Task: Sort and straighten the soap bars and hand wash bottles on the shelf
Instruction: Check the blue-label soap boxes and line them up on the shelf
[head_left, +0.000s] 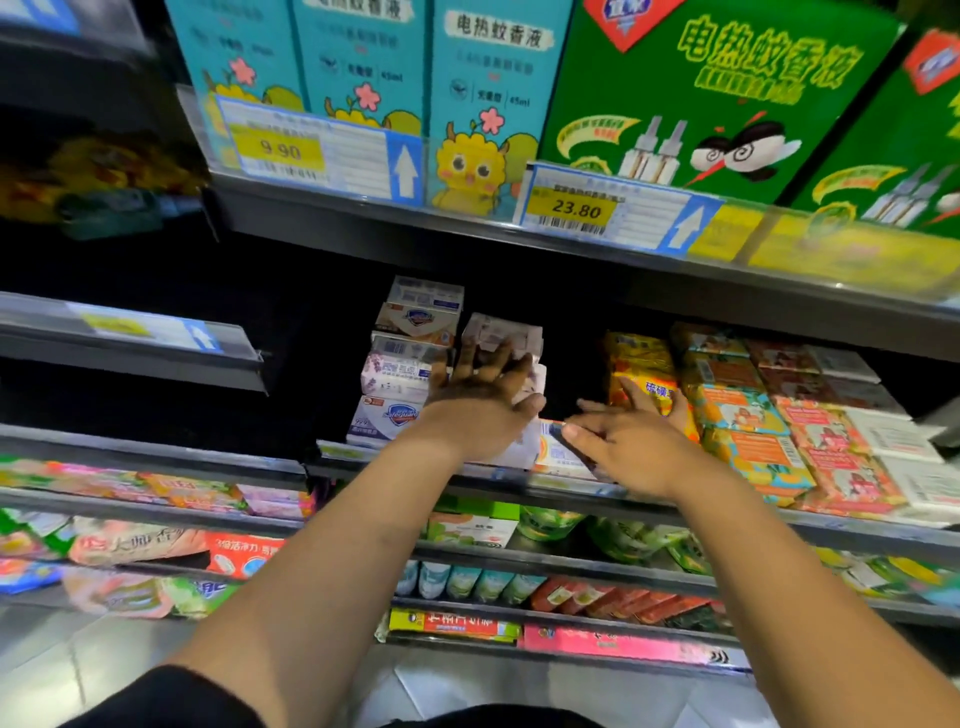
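Note:
White and lilac soap bar boxes (402, 364) stand in a stack on the middle shelf (467, 475). Beside it, my left hand (480, 397) lies with spread fingers on a second, leaning stack of pale soap boxes (501, 332). My right hand (623, 439) reaches in with straight fingers, its thumb against the yellow-orange soap packs (641, 364) and its fingertips by a white and orange soap box (556, 452) at the shelf front. No hand wash bottles are in view.
Rows of orange, red and white soap packs (810, 421) fill the shelf's right side. The shelf above carries teal (363, 67) and green boxes (727, 93) behind price tags (571, 208). Lower shelves hold pouches (135, 540) and small packs. The shelf's left part is dark.

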